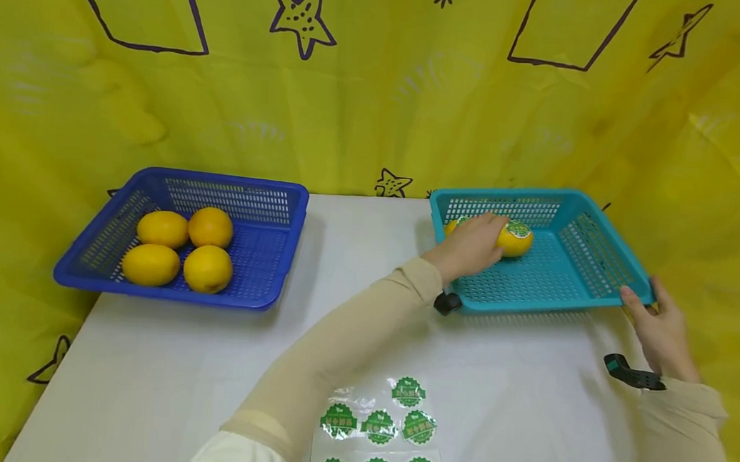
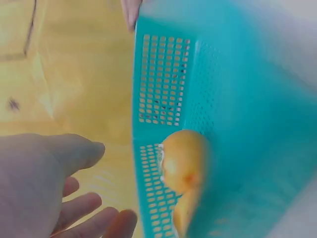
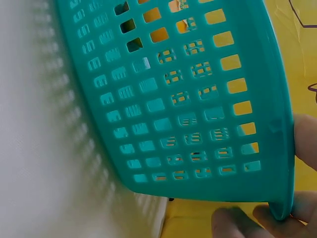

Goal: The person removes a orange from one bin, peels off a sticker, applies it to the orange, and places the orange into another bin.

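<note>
left hand resting relaxed over stickered orange, centre-right of frame, inside teal basket | right hand pinching basket's near-right corner | advice: keep basket steadied, release gently so fruit isn't rolling

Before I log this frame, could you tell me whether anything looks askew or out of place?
The teal perforated plastic basket sits skewed, its near right corner gripped by the right hand. Nothing is spilled or damaged.
</note>
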Tool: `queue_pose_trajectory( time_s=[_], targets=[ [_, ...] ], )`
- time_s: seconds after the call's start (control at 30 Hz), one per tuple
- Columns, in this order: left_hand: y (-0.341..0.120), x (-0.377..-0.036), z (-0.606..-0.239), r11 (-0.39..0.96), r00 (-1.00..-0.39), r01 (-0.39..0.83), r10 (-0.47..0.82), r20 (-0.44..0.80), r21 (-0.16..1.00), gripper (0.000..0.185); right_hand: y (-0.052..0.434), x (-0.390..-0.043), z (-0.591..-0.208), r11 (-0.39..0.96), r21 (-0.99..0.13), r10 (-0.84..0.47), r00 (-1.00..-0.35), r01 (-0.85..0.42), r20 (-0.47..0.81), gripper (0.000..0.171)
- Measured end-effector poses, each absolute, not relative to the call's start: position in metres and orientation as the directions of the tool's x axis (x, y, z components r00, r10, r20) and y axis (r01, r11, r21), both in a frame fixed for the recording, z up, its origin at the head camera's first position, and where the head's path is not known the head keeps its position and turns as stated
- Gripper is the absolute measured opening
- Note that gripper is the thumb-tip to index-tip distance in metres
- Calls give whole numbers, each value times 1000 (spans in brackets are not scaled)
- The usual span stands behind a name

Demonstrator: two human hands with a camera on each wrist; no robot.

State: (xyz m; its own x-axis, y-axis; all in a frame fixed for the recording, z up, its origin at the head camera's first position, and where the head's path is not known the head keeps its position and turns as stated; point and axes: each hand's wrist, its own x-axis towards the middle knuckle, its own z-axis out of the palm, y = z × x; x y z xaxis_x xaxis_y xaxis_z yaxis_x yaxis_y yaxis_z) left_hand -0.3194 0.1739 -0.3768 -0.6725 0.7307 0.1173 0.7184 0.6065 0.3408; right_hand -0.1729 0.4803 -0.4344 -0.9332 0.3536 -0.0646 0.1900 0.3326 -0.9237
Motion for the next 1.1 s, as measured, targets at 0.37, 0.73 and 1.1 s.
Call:
queue_pose_trajectory(
  time_s=[0.37, 0.73, 1.1],
  targets=[
    [63, -259, -394, 430, -477, 873, 852, 217, 232, 52, 430, -171, -411, 576, -784, 529, -837, 234, 139, 68],
    [-39, -222, -431, 432, -596, 762, 761, 258, 483, 55, 330, -174, -403, 696, -712, 266, -889, -91, 374, 56],
    [-131, -180, -444, 87, -835, 384, 458, 305, 919, 70, 225, -181, -408, 573, -708, -52, -880, -413, 471, 54]
  ],
)
